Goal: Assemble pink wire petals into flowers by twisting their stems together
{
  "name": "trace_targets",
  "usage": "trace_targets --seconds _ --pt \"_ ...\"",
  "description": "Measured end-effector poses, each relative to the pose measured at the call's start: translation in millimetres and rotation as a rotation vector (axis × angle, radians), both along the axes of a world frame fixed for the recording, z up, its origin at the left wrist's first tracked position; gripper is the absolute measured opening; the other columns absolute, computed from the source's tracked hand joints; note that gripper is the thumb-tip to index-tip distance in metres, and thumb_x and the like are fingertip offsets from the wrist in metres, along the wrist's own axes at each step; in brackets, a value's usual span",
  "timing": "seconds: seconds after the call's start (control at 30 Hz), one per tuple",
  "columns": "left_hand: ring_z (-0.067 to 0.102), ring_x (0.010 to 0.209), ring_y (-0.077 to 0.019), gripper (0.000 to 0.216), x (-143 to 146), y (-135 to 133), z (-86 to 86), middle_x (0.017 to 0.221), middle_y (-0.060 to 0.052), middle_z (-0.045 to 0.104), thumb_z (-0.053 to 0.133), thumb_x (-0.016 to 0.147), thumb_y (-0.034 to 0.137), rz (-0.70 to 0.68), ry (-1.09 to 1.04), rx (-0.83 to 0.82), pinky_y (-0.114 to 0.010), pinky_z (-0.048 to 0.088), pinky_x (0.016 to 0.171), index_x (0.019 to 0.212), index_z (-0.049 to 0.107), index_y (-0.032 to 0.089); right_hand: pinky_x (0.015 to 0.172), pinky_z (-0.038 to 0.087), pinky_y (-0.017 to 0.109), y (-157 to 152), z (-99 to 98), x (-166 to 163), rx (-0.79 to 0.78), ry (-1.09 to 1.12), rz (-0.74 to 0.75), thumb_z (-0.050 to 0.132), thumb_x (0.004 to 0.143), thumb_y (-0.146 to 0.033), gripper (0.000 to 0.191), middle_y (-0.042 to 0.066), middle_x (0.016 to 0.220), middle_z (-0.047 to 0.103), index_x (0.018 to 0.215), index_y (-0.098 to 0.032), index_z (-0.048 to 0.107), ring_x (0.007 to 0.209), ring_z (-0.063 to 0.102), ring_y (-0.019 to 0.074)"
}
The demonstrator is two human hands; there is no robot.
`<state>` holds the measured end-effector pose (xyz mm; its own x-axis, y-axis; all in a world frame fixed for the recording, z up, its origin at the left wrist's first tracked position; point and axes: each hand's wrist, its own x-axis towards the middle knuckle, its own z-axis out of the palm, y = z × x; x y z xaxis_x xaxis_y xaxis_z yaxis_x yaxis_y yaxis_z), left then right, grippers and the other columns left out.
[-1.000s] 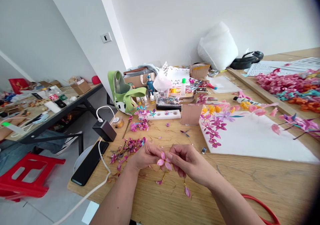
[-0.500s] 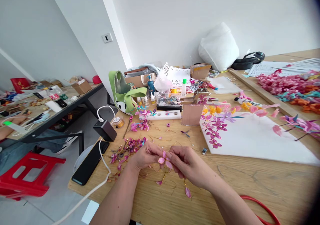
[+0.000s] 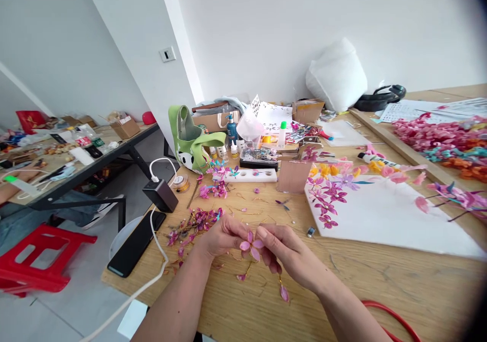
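Black phone (image 3: 134, 246), red stool (image 3: 43, 261), green bag (image 3: 186, 141)

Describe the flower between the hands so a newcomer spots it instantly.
Start at the near half of the wooden table, where the left hand and right hand almost meet. The pink flower sits between them, petals spread open. Unlike the darker magenta flower pile to its left, it is held up.

Bright diffuse light, dark right corners

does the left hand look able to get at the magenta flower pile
Probably yes: the magenta flower pile lies close beside the left hand, with nothing visible between, though that hand is holding a pink flower.
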<state>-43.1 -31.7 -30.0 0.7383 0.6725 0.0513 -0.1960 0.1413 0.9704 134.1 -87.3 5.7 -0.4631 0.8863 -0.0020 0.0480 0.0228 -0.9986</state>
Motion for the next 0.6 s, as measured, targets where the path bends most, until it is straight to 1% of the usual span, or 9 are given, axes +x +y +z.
trace_targets --seconds 0.1,0.2,0.37,0.43,0.6 --pt "0.054 0.049 -0.0120 0.027 0.0 -0.2 0.2 0.058 -0.008 0.067 0.077 0.061 0.043 -0.021 0.002 -0.001 -0.023 0.039 0.047 0.065 0.076 0.016 0.041 0.029 0.020 0.6 1.4 0.5 -0.011 -0.020 0.013 0.042 0.087 -0.058 0.046 -0.003 0.051 0.045 0.067 -0.017 0.052 0.043 0.041 0.0081" --pt "0.050 0.045 -0.0100 0.027 -0.2 -1.0 1.2 0.052 -0.006 0.064 0.077 0.061 0.042 -0.005 -0.012 0.025 -0.022 0.037 0.046 0.060 0.075 0.015 0.040 0.027 0.019 0.0 1.7 -0.6 -0.006 -0.044 0.007 0.047 0.087 -0.055 0.042 -0.004 0.051 0.044 0.068 -0.017 0.054 0.041 0.039 0.0069" --pt "0.052 0.051 -0.0125 0.030 -0.6 -0.6 2.1 0.056 -0.008 0.064 0.073 0.067 0.042 -0.031 0.046 0.051 -0.023 0.037 0.048 0.064 0.075 0.013 0.039 0.028 0.018 -0.3 -1.6 -1.9 -0.014 -0.015 -0.016 0.048 0.086 -0.055 0.042 -0.005 0.052 0.046 0.070 -0.017 0.055 0.040 0.040 0.0059" --pt "0.052 0.051 -0.0120 0.028 -0.4 0.0 1.7 0.057 -0.008 0.065 0.072 0.068 0.040 -0.036 0.037 0.062 -0.022 0.038 0.047 0.065 0.075 0.013 0.038 0.028 0.018 0.8 -3.6 -2.4 -0.013 -0.013 -0.032 0.049 0.085 -0.055 0.042 -0.004 0.054 0.047 0.069 -0.016 0.055 0.040 0.040 0.0057" --pt "0.049 0.046 -0.0084 0.022 0.6 0.1 0.5 0.057 -0.007 0.065 0.072 0.070 0.034 -0.070 -0.020 0.082 -0.018 0.035 0.044 0.067 0.076 0.012 0.040 0.026 0.017 3.9 -7.4 -3.0 0.073 -0.031 -0.033 0.057 0.083 -0.050 0.040 -0.004 0.054 0.048 0.064 -0.015 0.055 0.043 0.038 0.0047"
